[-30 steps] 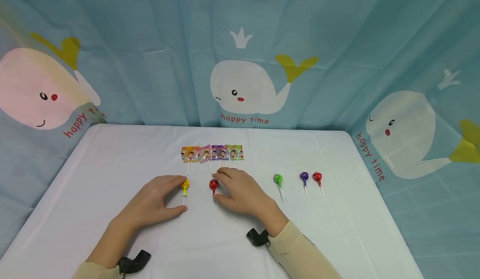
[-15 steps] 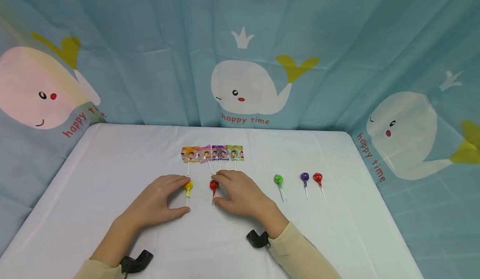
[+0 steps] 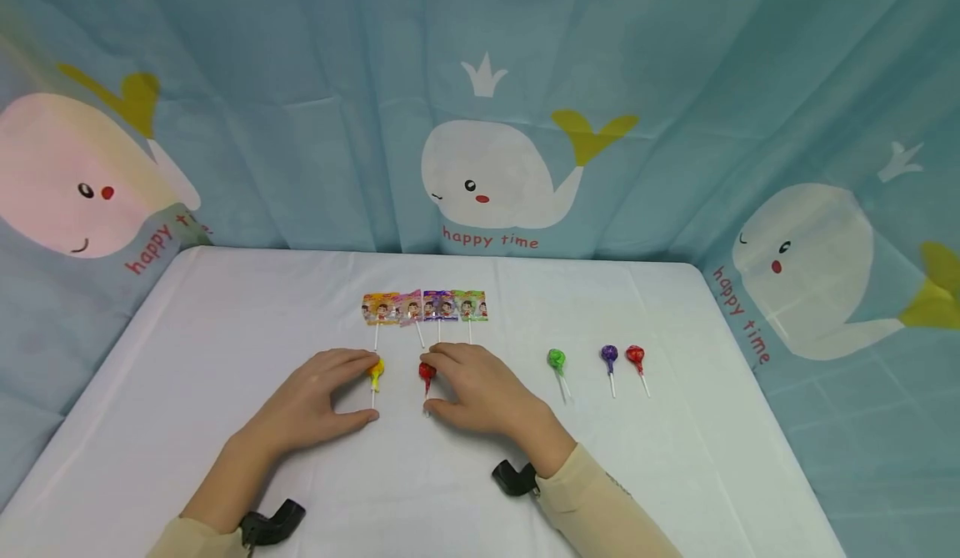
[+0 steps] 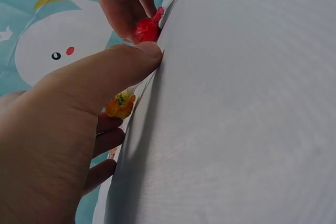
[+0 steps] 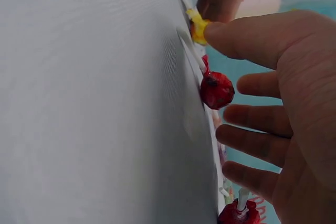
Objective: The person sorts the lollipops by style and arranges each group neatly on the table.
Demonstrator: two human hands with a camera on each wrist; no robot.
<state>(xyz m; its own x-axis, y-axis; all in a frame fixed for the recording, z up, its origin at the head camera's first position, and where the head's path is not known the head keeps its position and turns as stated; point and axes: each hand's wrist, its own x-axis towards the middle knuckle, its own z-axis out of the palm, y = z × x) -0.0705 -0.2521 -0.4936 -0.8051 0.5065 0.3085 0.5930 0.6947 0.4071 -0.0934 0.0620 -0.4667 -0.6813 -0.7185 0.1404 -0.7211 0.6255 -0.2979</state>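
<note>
The person's left hand [image 3: 318,398] lies on the white cloth-covered table [image 3: 187,358] a little toward the table's near edge, about midway between its left and right edges, fingers loosely bent around the small yellow-wrapped round lollipop on a white stick [image 3: 376,369]. The fingertips reach the candy's head from the left while the thumb lies along the cloth near the stick's lower end; the left wrist view shows the thumb tip on the cloth and the yellow head [image 4: 121,105] just beyond it, but whether the fingers actually clamp the lollipop cannot be told. The right hand [image 3: 480,391] mirrors this pose beside the small red-wrapped round lollipop on a white stick [image 3: 427,372], fingertips at the head from the right, thumb near the stick. In the right wrist view the fingers are spread and nearly straight, the red head [image 5: 217,90] just apart from them — a relaxed, ungrasping hand. Both lollipops lie flat on the cloth, sticks pointing toward the near edge, close to each other between the two hands.

Toward the far edge, just behind the hands, lies a row of four flat lollipops in printed colourful wrappers [image 3: 424,306]. Toward the right edge lie a green-wrapped round lollipop [image 3: 556,359], a purple-wrapped round lollipop [image 3: 609,355] and a second red-wrapped round lollipop [image 3: 635,355]. A blue curtain printed with white whales [image 3: 487,174] surrounds the table.
</note>
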